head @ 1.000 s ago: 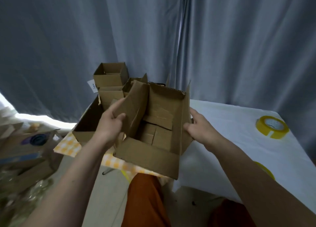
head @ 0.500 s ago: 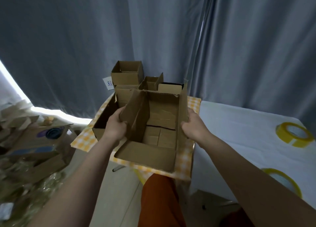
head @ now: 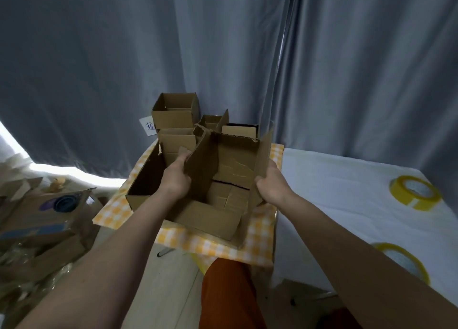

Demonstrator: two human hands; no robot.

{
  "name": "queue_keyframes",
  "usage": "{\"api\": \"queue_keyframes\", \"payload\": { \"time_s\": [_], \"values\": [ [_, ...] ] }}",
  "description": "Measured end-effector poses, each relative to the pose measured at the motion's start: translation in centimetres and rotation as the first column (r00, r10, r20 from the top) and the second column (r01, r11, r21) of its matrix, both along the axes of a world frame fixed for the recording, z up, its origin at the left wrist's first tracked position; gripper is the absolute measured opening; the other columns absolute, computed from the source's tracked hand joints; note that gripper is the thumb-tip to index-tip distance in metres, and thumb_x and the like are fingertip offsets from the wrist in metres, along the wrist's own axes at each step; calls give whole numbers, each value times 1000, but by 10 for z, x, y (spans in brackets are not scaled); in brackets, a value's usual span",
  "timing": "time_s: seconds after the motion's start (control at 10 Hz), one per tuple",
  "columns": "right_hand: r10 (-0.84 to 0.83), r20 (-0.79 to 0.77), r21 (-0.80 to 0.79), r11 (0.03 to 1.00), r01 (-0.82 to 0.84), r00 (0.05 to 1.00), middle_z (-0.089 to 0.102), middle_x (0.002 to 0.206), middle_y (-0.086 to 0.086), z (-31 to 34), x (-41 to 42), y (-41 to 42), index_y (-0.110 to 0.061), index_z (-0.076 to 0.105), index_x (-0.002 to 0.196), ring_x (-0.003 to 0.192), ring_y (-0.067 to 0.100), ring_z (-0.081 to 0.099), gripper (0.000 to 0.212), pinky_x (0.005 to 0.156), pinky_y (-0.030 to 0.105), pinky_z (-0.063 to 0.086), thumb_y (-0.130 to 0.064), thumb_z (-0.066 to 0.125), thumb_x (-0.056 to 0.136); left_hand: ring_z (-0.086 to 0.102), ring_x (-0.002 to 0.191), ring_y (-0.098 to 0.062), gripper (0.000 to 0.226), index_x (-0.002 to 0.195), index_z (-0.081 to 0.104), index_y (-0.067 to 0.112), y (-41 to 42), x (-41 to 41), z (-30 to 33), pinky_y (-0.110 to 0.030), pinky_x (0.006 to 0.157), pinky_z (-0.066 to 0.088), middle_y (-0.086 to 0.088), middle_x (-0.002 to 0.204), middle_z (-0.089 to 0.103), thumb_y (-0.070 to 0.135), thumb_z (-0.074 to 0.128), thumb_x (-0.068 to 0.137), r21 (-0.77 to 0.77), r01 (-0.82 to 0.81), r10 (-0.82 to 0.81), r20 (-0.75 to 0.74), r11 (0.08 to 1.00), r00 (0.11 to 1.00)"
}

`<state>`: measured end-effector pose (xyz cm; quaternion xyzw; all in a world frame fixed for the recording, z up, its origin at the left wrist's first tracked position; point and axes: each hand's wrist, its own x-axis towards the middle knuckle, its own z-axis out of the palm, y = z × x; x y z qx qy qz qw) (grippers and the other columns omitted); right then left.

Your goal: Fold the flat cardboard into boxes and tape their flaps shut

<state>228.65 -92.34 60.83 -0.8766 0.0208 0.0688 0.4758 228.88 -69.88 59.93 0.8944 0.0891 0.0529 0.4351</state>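
Lowered onto the checked cloth [head: 257, 248], box [head: 223, 180] opens upward between hands [head: 174, 180].

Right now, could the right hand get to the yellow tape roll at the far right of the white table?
Probably yes: nothing stands between, but the right hand grips the open cardboard box; the yellow tape roll lies apart.

The person is wearing rust-orange fabric trousers [head: 228, 296], showing near the bottom centre, and both forearms are showing bare, without sleeves.
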Motion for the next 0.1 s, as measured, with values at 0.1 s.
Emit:
{"api": "queue_keyframes", "payload": {
  "time_s": [0.1],
  "values": [
    [-9, 35, 146, 989, 4, 999, 43, 131, 1, 3, -6, -15, -28, 5, 150, 99, 20, 57, 60, 69, 31, 57, -33, 38, 100, 46, 128, -28, 67, 148, 30, 27, -13, -3, 21, -36, 93, 49, -8, 146, 42, 3, 57, 91, -23, -29, 30, 12, 999, 999]
  ]
}}
